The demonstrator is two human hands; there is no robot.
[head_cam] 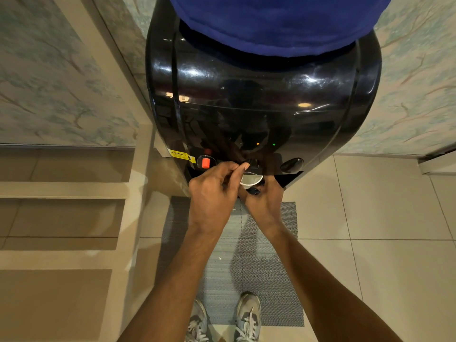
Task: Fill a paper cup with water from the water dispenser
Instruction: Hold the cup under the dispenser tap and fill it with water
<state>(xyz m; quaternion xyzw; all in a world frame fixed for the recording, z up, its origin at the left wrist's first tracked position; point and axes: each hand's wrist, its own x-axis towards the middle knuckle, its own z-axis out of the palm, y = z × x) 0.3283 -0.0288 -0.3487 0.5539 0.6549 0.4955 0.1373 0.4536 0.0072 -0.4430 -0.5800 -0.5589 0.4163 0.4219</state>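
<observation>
While the cup sits under the middle tap, these lines hold.
Cup (pixel 251 181): white paper, at the front edge of the dispenser (pixel 261 95), above the floor mat (pixel 246 267).
Right hand (pixel 265 201): wrapped round the cup from below.
Left hand (pixel 212 193): fingers curled, thumb tip on the tap lever (pixel 251 164).
Handling: light, thin-walled, likely to buckle; hold mid-wall gently, heavier once full.
</observation>
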